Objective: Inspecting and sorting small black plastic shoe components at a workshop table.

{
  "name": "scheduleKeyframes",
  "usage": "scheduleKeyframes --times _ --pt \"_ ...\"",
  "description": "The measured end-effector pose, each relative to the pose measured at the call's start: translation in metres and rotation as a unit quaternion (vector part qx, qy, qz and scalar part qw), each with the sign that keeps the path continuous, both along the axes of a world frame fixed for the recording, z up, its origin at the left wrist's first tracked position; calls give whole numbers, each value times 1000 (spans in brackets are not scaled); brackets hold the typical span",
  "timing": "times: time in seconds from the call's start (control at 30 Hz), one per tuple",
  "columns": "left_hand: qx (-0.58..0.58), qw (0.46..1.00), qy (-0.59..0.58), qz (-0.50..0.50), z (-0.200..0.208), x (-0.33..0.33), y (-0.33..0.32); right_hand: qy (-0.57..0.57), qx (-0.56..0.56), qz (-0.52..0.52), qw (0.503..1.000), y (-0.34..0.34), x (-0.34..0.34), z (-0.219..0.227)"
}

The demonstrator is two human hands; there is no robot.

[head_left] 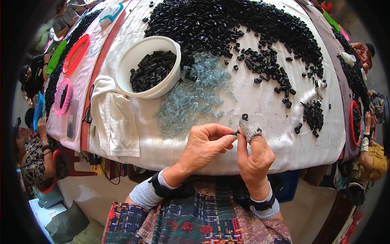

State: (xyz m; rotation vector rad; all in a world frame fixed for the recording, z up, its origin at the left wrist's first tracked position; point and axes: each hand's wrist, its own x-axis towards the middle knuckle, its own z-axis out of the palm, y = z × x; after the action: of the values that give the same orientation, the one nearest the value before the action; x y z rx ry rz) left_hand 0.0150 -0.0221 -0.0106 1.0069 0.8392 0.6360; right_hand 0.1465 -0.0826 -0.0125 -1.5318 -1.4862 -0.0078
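My left hand (205, 142) had thumb and forefinger pinched shut on a slim, small black piece (235, 133), just above the white cloth-covered table (219, 156). My right hand (256, 152), its forefinger in a grey fabric finger cover (248, 129), met it with thumb and finger drawn close; whether they gripped it too, I couldn't tell.

I judged this one piece unfinished and much work left: a broad heap of glossy black parts (191, 24) and a spread of clear, bluish coiled springs (191, 97) lay loose. The round white plastic bowl (158, 94) held many dark parts, perhaps done, perhaps not.

My fingertips hid the piece's ends, and the heap's far edge was cut off.
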Motion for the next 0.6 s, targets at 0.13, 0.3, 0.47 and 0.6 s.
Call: scheduleKeyframes --times 0.13,0.3,0.47,0.6 --pt "-8 1000 8 6 -4 3 -1 -14 -61 -12 998 -6 -1 3" --pt "-34 999 16 -9 0 0 2 27 -64 28 997 -8 3 1" --pt "-69 997 -14 -19 5 -2 9 26 -47 61 997 4 8 16" --pt "-90 995 -37 -8 7 -3 9 -51 -40 89 994 7 6 8"
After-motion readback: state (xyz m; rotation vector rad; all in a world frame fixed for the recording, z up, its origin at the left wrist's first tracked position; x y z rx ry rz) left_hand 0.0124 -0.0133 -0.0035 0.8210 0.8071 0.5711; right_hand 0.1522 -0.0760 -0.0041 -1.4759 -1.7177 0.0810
